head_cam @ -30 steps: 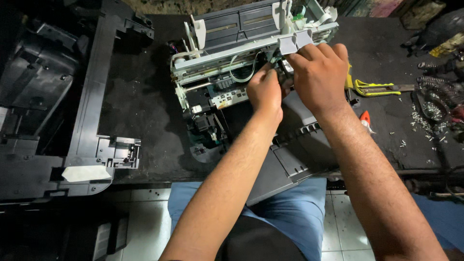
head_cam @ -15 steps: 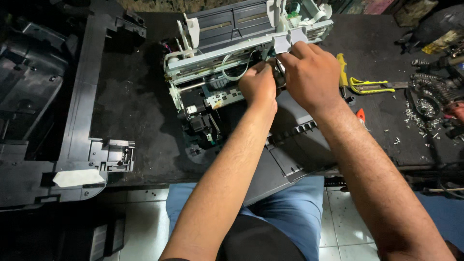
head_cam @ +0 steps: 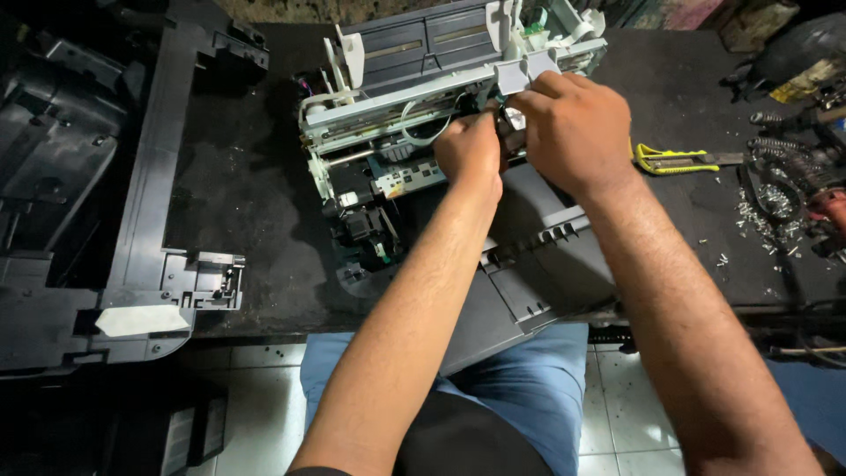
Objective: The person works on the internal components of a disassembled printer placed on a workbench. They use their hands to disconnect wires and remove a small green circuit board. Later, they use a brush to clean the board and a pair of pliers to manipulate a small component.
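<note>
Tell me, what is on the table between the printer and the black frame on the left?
Nothing: bare dark table separates the printer from the black frame, head view.

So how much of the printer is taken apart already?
Quite a lot: the black outer shell lies off to the side and loose screws sit on the bench. Right now the left hand and right hand work at the grey rail of the bare printer frame. The frame, its wires and its rollers are still together.

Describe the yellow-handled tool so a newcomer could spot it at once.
Start at the opened printer on the dark bench. Look just past the right hand, toward the scattered screws. The yellow-handled tool lies flat there, the only bright yellow thing.
</note>
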